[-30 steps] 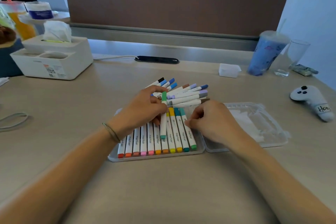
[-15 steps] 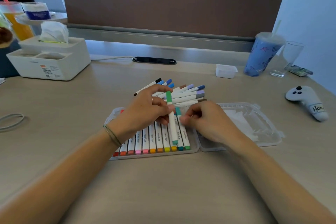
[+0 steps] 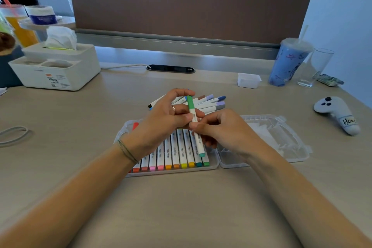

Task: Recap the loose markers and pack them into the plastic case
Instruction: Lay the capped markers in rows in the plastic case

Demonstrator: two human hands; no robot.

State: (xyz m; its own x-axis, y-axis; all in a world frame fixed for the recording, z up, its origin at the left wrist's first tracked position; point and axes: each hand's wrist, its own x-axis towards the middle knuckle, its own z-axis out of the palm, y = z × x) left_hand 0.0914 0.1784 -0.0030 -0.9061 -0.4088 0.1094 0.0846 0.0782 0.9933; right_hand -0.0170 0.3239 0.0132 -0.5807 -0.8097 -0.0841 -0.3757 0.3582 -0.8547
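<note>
Both hands grip one green marker

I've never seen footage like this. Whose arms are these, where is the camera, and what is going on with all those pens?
No machine here: these are a person's two bare arms, filmed by a camera worn on their head, looking down at a beige desk. The left hand and right hand both grip a white marker with a green cap. Below lies a clear plastic case with a row of capped markers inside, its lid open to the right. A loose pile of markers waits behind the hands.
</note>
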